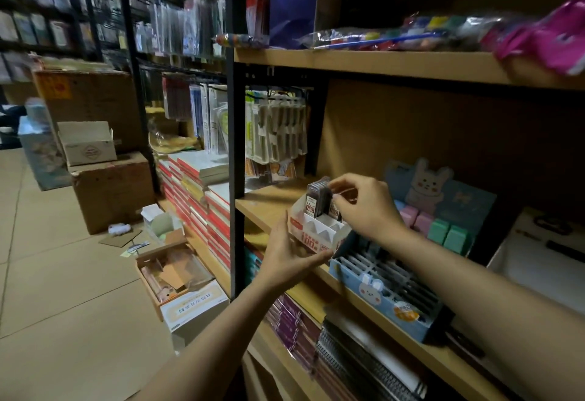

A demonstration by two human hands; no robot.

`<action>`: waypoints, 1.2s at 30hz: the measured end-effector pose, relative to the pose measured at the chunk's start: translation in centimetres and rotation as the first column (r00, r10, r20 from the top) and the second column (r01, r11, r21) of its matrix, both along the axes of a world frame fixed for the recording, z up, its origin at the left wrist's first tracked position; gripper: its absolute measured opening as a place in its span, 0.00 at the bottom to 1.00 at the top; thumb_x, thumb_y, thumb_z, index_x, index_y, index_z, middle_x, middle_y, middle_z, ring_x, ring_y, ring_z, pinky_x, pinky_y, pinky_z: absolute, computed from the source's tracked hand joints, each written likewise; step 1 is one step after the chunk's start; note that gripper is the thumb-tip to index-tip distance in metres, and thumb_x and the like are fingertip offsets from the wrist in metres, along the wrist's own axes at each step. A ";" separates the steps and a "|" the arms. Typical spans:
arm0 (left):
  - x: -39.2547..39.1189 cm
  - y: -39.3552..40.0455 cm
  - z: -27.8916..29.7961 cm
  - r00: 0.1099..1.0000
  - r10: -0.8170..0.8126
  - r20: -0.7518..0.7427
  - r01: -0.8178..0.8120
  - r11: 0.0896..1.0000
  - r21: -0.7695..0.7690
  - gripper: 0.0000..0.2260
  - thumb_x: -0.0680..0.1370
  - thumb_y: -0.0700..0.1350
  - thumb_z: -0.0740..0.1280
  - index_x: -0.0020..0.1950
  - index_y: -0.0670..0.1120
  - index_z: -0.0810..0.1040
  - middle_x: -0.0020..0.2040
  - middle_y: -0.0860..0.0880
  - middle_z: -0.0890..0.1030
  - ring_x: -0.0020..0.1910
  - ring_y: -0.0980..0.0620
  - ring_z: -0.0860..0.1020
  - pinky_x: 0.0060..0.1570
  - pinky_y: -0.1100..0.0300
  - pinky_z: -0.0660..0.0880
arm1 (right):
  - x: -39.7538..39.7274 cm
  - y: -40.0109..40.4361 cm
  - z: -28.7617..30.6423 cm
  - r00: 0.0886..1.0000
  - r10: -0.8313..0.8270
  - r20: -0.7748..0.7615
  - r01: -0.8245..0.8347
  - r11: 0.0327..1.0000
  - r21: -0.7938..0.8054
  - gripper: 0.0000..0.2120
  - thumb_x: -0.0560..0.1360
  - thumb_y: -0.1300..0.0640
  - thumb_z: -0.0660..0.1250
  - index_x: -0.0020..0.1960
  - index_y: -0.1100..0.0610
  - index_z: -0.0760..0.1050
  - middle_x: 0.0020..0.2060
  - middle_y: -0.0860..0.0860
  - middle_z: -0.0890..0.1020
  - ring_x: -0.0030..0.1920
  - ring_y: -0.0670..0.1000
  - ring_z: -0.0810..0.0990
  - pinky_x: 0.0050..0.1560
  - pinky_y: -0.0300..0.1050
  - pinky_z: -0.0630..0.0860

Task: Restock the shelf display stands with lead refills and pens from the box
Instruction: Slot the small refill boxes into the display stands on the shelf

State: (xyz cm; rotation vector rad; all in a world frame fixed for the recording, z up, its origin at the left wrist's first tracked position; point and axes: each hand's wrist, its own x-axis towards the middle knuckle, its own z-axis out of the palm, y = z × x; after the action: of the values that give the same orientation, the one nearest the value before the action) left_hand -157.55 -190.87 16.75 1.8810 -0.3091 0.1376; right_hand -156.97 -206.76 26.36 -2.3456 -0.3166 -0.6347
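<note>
A small white and red cardboard display stand (311, 237) sits at the front edge of the wooden shelf (266, 202). My left hand (289, 253) grips its front and underside. Several dark lead refill cases (318, 199) stand upright in its back compartments; the front compartments look bare. My right hand (364, 206) pinches the refill cases at the right side of the stand. To the right stands a blue bunny display stand (380, 293) with dark slotted rows.
Pastel erasers (443, 231) sit before a bunny backing card. A white box (538, 261) is at the far right. Notebooks (364, 356) fill the lower shelf. On the floor lie an open carton (174, 277) and brown cardboard boxes (110, 191). A black upright post (235, 147) stands left.
</note>
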 end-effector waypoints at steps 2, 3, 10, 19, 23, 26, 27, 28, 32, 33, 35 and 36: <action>-2.2 1.3 -1.5 0.998 0.040 0.049 -0.043 0.997 0.064 0.39 0.70 0.55 0.75 0.76 0.52 0.59 0.67 0.61 0.64 0.67 0.59 0.65 0.67 0.56 0.68 | -2.4 1.0 -1.2 0.999 0.032 -0.017 -0.030 0.994 0.101 0.10 0.75 0.62 0.68 0.45 0.47 0.80 0.40 0.41 0.82 0.41 0.38 0.80 0.41 0.31 0.75; -3.4 2.1 -2.6 0.996 0.067 0.065 -0.071 0.995 0.065 0.32 0.72 0.53 0.74 0.73 0.53 0.64 0.65 0.61 0.67 0.65 0.60 0.68 0.64 0.58 0.70 | -3.7 1.8 -2.0 0.996 0.071 -0.046 -0.064 0.988 0.137 0.10 0.75 0.61 0.68 0.44 0.46 0.79 0.40 0.40 0.81 0.41 0.37 0.80 0.39 0.30 0.75; -14.4 9.6 -14.3 0.877 0.413 -0.248 -0.430 0.903 -0.018 0.05 0.75 0.42 0.72 0.45 0.53 0.80 0.43 0.54 0.83 0.46 0.59 0.81 0.48 0.60 0.78 | -11.3 9.9 -14.3 0.897 0.293 -0.331 -0.296 0.954 0.042 0.03 0.73 0.58 0.71 0.45 0.52 0.83 0.39 0.44 0.83 0.38 0.39 0.80 0.40 0.29 0.73; -26.8 12.0 -29.8 0.256 0.687 -0.681 -0.772 0.569 0.283 0.06 0.80 0.41 0.65 0.54 0.43 0.80 0.54 0.43 0.82 0.50 0.47 0.78 0.48 0.58 0.73 | -17.6 14.9 -34.2 0.601 0.192 -0.776 -0.357 0.933 -0.045 0.05 0.75 0.58 0.70 0.43 0.49 0.81 0.40 0.45 0.83 0.41 0.43 0.80 0.40 0.34 0.74; -27.7 10.7 -33.3 0.308 0.650 -0.695 -0.537 0.721 0.437 0.19 0.80 0.40 0.63 0.72 0.44 0.69 0.71 0.43 0.69 0.68 0.45 0.70 0.66 0.52 0.70 | -18.6 14.9 -41.1 0.423 0.109 -0.900 -0.385 0.920 -0.069 0.12 0.76 0.60 0.68 0.59 0.56 0.78 0.50 0.54 0.83 0.51 0.52 0.80 0.54 0.46 0.78; -26.4 10.2 -34.7 0.351 0.672 -0.652 -0.433 0.734 0.523 0.27 0.80 0.43 0.64 0.77 0.49 0.58 0.79 0.46 0.52 0.78 0.44 0.52 0.73 0.50 0.60 | -18.8 15.4 -44.6 0.357 0.105 -0.928 -0.381 0.924 -0.042 0.20 0.77 0.57 0.68 0.68 0.55 0.72 0.47 0.51 0.81 0.45 0.49 0.80 0.45 0.41 0.78; -25.9 10.2 -35.2 0.353 0.688 -0.634 -0.417 0.722 0.552 0.29 0.80 0.43 0.64 0.78 0.51 0.56 0.80 0.47 0.48 0.78 0.44 0.49 0.73 0.50 0.60 | -18.7 15.7 -45.4 0.355 0.108 -0.929 -0.362 0.932 -0.030 0.20 0.77 0.57 0.68 0.69 0.54 0.71 0.43 0.50 0.81 0.41 0.47 0.80 0.40 0.38 0.76; -25.4 10.3 -35.6 0.348 0.709 -0.613 -0.407 0.703 0.583 0.31 0.79 0.44 0.64 0.78 0.51 0.54 0.80 0.47 0.46 0.78 0.44 0.49 0.73 0.50 0.61 | -18.5 16.1 -46.0 0.350 0.118 -0.929 -0.336 0.942 -0.007 0.20 0.77 0.58 0.68 0.69 0.54 0.70 0.40 0.49 0.80 0.38 0.46 0.79 0.34 0.35 0.74; -24.4 11.4 -37.7 0.318 0.738 -0.595 -0.438 0.671 0.599 0.33 0.80 0.45 0.64 0.79 0.50 0.49 0.78 0.43 0.52 0.75 0.44 0.59 0.69 0.50 0.67 | -17.8 18.4 -48.0 0.361 0.145 -0.921 -0.229 0.971 0.063 0.21 0.78 0.58 0.68 0.69 0.55 0.68 0.44 0.49 0.80 0.40 0.46 0.78 0.34 0.34 0.71; -24.4 11.6 -38.2 0.322 0.728 -0.605 -0.456 0.679 0.575 0.33 0.80 0.44 0.64 0.79 0.50 0.49 0.77 0.43 0.54 0.74 0.44 0.62 0.68 0.50 0.69 | -17.7 18.9 -48.4 0.372 0.152 -0.916 -0.210 0.975 0.076 0.20 0.78 0.57 0.68 0.68 0.57 0.69 0.46 0.50 0.80 0.41 0.47 0.78 0.36 0.35 0.72; -24.6 11.9 -39.0 0.343 0.717 -0.607 -0.467 0.691 0.552 0.33 0.80 0.42 0.63 0.80 0.50 0.47 0.78 0.44 0.55 0.74 0.45 0.62 0.68 0.49 0.70 | -17.7 20.0 -49.0 0.394 0.156 -0.906 -0.179 0.980 0.090 0.17 0.77 0.55 0.69 0.63 0.58 0.72 0.43 0.51 0.82 0.41 0.48 0.78 0.35 0.34 0.70; -24.8 11.8 -39.2 0.353 0.721 -0.596 -0.459 0.689 0.561 0.33 0.80 0.41 0.62 0.80 0.51 0.47 0.78 0.45 0.53 0.76 0.45 0.59 0.69 0.49 0.68 | -17.8 20.6 -49.2 0.406 0.157 -0.900 -0.163 0.982 0.097 0.16 0.77 0.54 0.70 0.61 0.58 0.73 0.41 0.51 0.83 0.41 0.48 0.79 0.35 0.34 0.69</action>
State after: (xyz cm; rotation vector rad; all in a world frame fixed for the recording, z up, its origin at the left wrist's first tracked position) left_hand -182.37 -179.04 -22.49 2.0675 1.0955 -0.2868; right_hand -174.78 -186.19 -22.85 -2.2464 -0.0176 0.7990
